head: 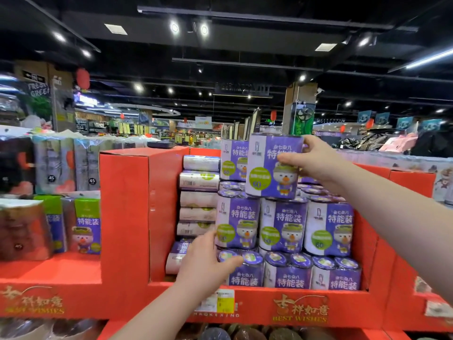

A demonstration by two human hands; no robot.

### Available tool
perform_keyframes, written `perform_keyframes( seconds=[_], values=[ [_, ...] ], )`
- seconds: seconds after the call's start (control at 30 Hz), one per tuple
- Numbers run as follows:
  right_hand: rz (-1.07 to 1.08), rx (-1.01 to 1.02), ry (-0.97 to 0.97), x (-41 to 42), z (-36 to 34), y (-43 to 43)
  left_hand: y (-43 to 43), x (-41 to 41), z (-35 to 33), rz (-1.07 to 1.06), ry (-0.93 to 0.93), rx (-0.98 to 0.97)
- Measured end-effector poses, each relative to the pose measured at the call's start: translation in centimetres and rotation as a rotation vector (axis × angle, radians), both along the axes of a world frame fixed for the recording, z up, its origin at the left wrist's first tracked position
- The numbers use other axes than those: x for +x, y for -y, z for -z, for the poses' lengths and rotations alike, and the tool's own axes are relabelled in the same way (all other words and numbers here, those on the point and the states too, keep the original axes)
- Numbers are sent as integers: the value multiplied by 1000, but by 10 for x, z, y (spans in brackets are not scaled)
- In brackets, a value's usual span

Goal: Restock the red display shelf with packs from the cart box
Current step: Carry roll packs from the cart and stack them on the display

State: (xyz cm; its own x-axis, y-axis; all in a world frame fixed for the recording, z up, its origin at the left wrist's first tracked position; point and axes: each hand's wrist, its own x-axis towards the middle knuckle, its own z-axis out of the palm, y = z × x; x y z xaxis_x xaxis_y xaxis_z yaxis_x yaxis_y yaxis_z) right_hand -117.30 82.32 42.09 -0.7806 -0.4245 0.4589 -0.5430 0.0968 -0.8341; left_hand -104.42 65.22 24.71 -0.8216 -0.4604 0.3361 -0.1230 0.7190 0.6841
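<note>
Pack [267, 173] between curled right fingers [311, 143]

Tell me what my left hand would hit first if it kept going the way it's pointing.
Likely the leftmost middle-row pack: your left hand points up-right, close to its lower edge; depth is unclear.

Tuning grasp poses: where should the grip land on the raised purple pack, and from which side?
Upper right edge of the purple pack, from the right, as the right hand does: thumb on front, fingers behind. Its left side overlaps a neighbouring pack in view; the right side is free.
</note>
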Motion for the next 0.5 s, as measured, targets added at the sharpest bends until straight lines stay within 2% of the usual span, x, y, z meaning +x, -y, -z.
perform_keyframes(
  seconds=[0.07, 0.13, 0.3, 0.5],
  values=[
    [56, -10, -37, -15, -2, 15, 4, -2, 8, 13, 174, -40],
    [85, -22, -45, -29, -3, 34, 5, -4, 14, 29, 270, -75],
    [134, 38, -10, -59, 0, 81, 9, -4, 12, -9, 366, -111],
    [142, 90, 52, -82, 7, 114, 15, -12, 21, -26, 372, -104]
  ],
)
